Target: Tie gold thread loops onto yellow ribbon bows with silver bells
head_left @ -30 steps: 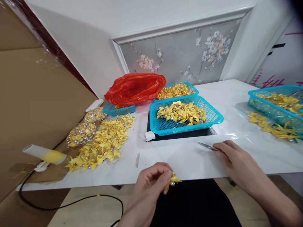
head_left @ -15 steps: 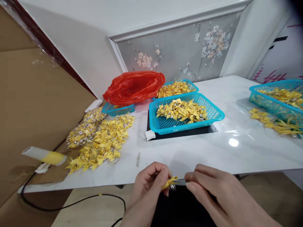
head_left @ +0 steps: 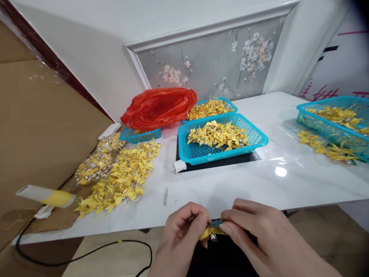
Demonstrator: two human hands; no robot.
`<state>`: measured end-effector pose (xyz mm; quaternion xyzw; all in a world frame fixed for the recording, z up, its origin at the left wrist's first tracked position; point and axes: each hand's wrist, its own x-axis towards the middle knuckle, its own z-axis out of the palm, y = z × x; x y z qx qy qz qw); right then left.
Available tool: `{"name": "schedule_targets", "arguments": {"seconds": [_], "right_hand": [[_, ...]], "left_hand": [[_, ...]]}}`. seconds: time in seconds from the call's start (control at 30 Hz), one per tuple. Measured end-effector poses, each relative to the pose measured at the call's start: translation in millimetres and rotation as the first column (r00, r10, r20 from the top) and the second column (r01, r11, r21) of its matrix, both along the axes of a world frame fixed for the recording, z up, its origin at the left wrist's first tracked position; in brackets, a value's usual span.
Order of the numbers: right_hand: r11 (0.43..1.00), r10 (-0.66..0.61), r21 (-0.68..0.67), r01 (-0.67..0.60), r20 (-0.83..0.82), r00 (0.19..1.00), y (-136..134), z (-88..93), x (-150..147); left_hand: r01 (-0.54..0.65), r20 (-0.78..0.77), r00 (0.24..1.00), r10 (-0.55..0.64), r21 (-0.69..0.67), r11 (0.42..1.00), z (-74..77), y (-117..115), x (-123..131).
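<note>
My left hand [head_left: 187,231] is closed, thumb against fingers, on a small yellow flower [head_left: 205,234] with a shiny silver bead [head_left: 213,237] hanging below it. My right hand [head_left: 253,231] is also closed, in a pinch at the flower's right side. A thin grey-blue strip [head_left: 215,223] shows between the fingertips of both hands; whether it is a tool held by the right hand I cannot tell. One yellow petal reaches the right thumb tip. Both hands are just off the table's front edge, over a dark lap.
A blue basket [head_left: 184,156] of yellow beaded flowers stands mid-table, with another blue basket [head_left: 230,109] behind. Flowers [head_left: 123,177] lie heaped at left beside a red plastic bag [head_left: 155,107]. A third basket [head_left: 317,119] is at right. A black cable [head_left: 86,246] hangs at lower left.
My right hand has come closer to the left, so its fingertips now meet the flower's petal. The flower has tilted a little. The view has shifted slightly.
</note>
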<state>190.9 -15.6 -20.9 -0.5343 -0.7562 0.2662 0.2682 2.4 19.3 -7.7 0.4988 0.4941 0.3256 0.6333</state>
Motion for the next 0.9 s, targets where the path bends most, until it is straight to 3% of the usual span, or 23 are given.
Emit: {"name": "schedule_targets", "arguments": {"seconds": [0.2,0.57,0.73,0.9], "right_hand": [[0.999,0.021,-0.034,-0.022,-0.031,0.999,1.6,1.5,0.2],[0.982,0.066,-0.160,-0.104,-0.227,0.972,2.3,2.7,2.3],[0.979,0.080,-0.163,-0.121,-0.240,0.968,2.1,-0.7,3.0],[0.973,0.080,-0.186,-0.134,-0.273,0.959,2.3,-5.1,1.1]], "left_hand": [[0.005,0.044,0.999,-0.002,-0.076,0.997,1.5,2.4,1.6],[0.000,0.261,0.962,0.080,-0.292,0.957,4.2,2.7,3.8],[0.042,0.299,0.953,0.046,-0.282,0.959,1.9,2.5,4.5],[0.038,0.222,0.975,0.013,-0.224,0.974,-1.3,-2.0,1.7]]}}
